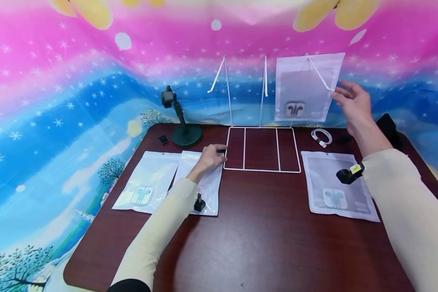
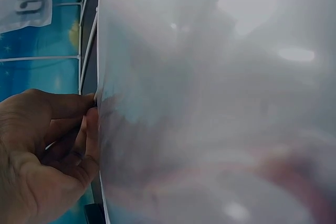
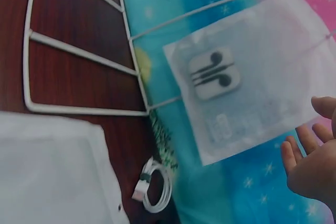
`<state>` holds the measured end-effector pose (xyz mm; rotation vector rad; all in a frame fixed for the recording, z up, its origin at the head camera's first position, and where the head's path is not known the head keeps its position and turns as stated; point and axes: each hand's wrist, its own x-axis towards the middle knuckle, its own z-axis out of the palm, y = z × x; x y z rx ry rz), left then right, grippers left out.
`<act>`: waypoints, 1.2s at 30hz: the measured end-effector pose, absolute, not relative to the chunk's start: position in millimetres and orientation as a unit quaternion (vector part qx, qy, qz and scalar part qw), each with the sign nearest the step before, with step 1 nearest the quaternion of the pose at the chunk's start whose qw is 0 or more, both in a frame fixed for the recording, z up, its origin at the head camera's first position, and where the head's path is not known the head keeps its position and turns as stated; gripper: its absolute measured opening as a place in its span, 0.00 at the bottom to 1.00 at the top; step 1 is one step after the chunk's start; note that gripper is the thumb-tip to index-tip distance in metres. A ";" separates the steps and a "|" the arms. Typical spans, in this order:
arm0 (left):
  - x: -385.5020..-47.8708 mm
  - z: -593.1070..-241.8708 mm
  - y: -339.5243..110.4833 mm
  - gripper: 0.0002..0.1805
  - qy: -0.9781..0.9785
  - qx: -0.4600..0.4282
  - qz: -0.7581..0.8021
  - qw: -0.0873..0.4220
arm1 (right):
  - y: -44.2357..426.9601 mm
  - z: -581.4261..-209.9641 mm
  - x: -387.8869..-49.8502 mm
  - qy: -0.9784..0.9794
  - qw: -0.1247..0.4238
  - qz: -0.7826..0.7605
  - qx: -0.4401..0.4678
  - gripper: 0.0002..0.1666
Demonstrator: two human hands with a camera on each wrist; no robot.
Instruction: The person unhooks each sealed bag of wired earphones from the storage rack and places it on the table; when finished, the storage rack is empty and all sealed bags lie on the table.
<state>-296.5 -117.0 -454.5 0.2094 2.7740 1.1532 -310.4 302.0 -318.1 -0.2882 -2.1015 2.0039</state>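
A white wire display rack (image 1: pixel 263 170) stands on the table, with three hooks at its top. My left hand (image 1: pixel 209 158) grips the left rod of the rack's base with thumb and fingers, its wrist over a white zip bag (image 1: pixel 211 190). In the left wrist view the fingertips of the left hand (image 2: pixel 52 150) meet at the rod, beside the bag filling the picture. From the right hook hangs a frosted bag (image 1: pixel 299 89) with cased earphones (image 3: pixel 214 73) inside. Beside the hook's tip is my right hand (image 1: pixel 352 101); in the right wrist view its fingers are spread, holding nothing.
Another white earphone bag (image 1: pixel 157 170) lies at the left, and a frosted one (image 1: pixel 339 190) at the right. A dark stand (image 1: pixel 186 136) is at the back left. Behind the right bag lies a coiled white cable (image 1: pixel 322 138). A printed cloth covers the back.
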 end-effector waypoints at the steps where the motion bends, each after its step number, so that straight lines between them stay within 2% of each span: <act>1: -296.6 -454.5 -116.4 0.28 0.919 0.069 0.382 0.066 | 300.2 -315.6 -311.3 -0.704 0.121 0.693 -0.100 0.37; 16: -298.7 -454.4 -113.7 0.28 0.921 0.070 0.377 0.068 | 284.1 -279.1 -306.5 -0.646 0.144 0.744 -0.086 0.16; 24: -298.9 -453.2 -115.1 0.28 0.923 0.070 0.371 0.066 | 285.6 -274.2 -291.4 -0.648 0.146 0.744 -0.073 0.17; 31: -300.8 -453.3 -112.0 0.28 0.926 0.074 0.363 0.066 | 292.8 -275.1 -269.8 -0.616 0.171 0.766 -0.065 0.15; 36: -300.5 -454.5 -112.5 0.28 0.926 0.072 0.364 0.064 | 296.3 -274.0 -254.0 -0.602 0.158 0.780 -0.057 0.17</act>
